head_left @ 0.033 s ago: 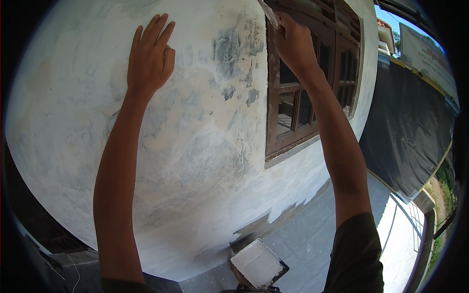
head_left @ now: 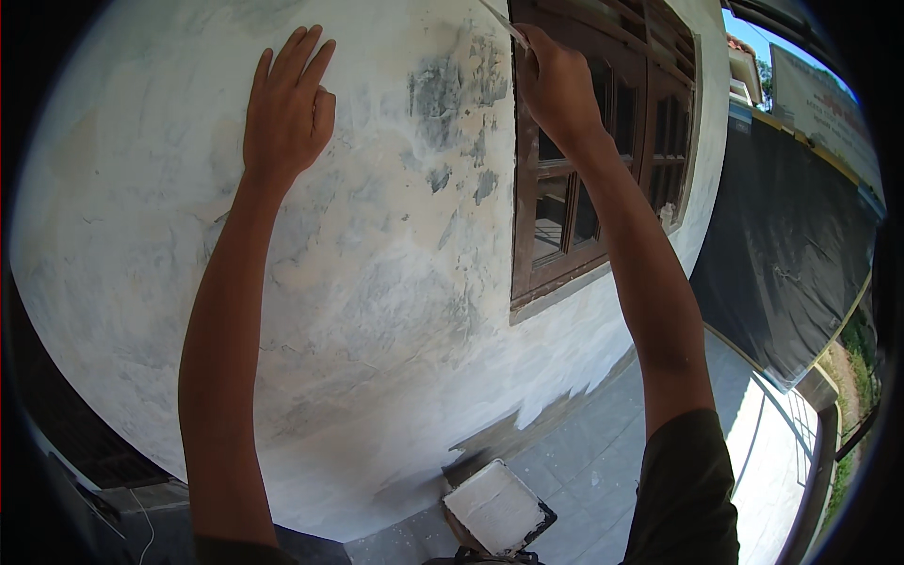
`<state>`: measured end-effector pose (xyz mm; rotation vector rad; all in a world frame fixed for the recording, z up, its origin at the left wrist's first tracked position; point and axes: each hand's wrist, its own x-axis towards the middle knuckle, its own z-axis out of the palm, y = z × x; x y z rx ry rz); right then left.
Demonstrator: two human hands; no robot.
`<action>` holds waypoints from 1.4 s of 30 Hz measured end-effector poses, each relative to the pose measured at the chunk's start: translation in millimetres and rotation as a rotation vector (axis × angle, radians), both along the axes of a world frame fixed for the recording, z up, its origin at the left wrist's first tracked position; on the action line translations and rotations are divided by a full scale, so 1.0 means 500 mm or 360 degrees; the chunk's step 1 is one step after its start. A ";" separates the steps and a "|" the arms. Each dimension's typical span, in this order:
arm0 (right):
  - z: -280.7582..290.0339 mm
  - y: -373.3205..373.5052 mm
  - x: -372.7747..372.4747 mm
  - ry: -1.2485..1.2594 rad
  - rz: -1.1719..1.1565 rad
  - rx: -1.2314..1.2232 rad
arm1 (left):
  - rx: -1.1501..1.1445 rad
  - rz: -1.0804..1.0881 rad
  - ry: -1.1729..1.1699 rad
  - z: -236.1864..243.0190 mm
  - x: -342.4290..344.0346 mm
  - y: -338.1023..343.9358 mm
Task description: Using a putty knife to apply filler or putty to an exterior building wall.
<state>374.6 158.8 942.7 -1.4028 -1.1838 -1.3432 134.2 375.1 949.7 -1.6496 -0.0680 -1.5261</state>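
Fingers stretched out, my left hand point(head_left: 287, 118) lies against the patchy white wall point(head_left: 358, 273) at the upper left. My right hand point(head_left: 560, 85) is raised beside the left edge of a brown wooden window point(head_left: 565, 268). It is closed round a thin, flat scraper point(head_left: 501, 21), seen nearly edge-on and reaching up and left toward the wall. The scraper's far end runs out of the top of the picture, so its contact with the wall cannot be made out. Grey bare patches point(head_left: 438, 104) of peeled paint show between my hands.
Below me a square tray point(head_left: 499, 508) with a whitish layer on it stands by the wall's foot. Grey floor tiles point(head_left: 589, 476) carry white specks. A dark sheet point(head_left: 786, 245) hangs at the right, with a pale banner point(head_left: 824, 122) above it. A thin cable point(head_left: 146, 527) hangs lower left.
My right hand has shifted slightly left, and the scraper has turned so that it looks thinner and reaches further left. My left hand has hardly moved.
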 end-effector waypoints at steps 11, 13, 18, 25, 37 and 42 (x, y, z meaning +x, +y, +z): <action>-0.060 0.131 -0.003 -0.0407 0.0124 0.0214 | -0.0044 0.0014 0.0013 0.005 0.013 0.006; -0.096 0.114 -0.014 -0.0453 0.0216 0.0194 | -0.0052 0.0030 0.0016 0.002 0.014 0.004; -0.205 0.071 -0.057 -0.0418 0.0297 -0.0026 | -0.0032 0.0052 0.0007 0.006 0.015 0.007; -0.080 -0.051 -0.020 0.0331 0.0463 -0.0171 | -0.0042 0.0062 0.0011 -0.002 0.001 0.006; 0.012 0.090 0.034 0.0080 0.0061 0.0186 | -0.0021 0.0050 0.0012 0.003 0.009 0.006; -0.087 0.078 -0.019 0.0085 0.0268 0.0076 | -0.0017 0.0027 0.0011 0.003 0.011 -0.002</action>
